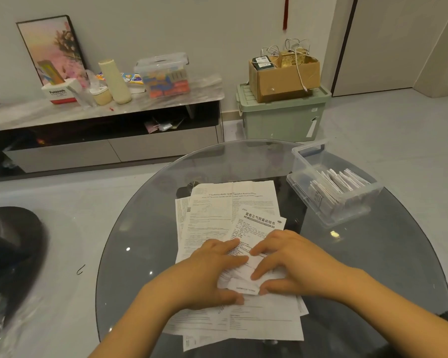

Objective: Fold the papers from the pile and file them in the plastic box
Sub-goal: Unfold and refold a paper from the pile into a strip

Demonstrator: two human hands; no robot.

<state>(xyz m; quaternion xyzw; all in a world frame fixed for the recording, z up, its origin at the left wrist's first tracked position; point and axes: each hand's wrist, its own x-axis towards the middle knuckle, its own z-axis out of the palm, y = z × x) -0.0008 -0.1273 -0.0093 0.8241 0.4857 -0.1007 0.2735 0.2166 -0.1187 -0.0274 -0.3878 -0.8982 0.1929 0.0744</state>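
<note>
Head view, my left hand (212, 270): lies on the pile of papers (217, 220), fingers nearly straight and close together, tips pressing the small leaflet (246, 279) from its left edge; thumb flat along the near side, its tip against the leaflet's lower fold.
Head view, my right hand (287, 264): mirrors the left, fingers lightly bent and spread a little, fingertips (255, 251) pressing down on the leaflet from its right; thumb stretched low toward the left thumb, touching the folded near flap.
Head view, leaflet: partly folded, crumpled white paper with printed text, pinned between my two hands on top of the pile.
Head view, pile of papers: printed instruction sheets, fanned loosely at the middle of the round glass table (140, 228); a sheet with a Chinese heading (259, 220) juts out just beyond my fingers.
Head view, plastic box (331, 182): clear, open-topped, on the table's far right, well apart from my hands; a row of folded papers (334, 187) stands on edge inside.
Head view, background: a low cabinet (101, 117) against the wall, a green storage bin (282, 117) with a cardboard box (285, 76) on top.
</note>
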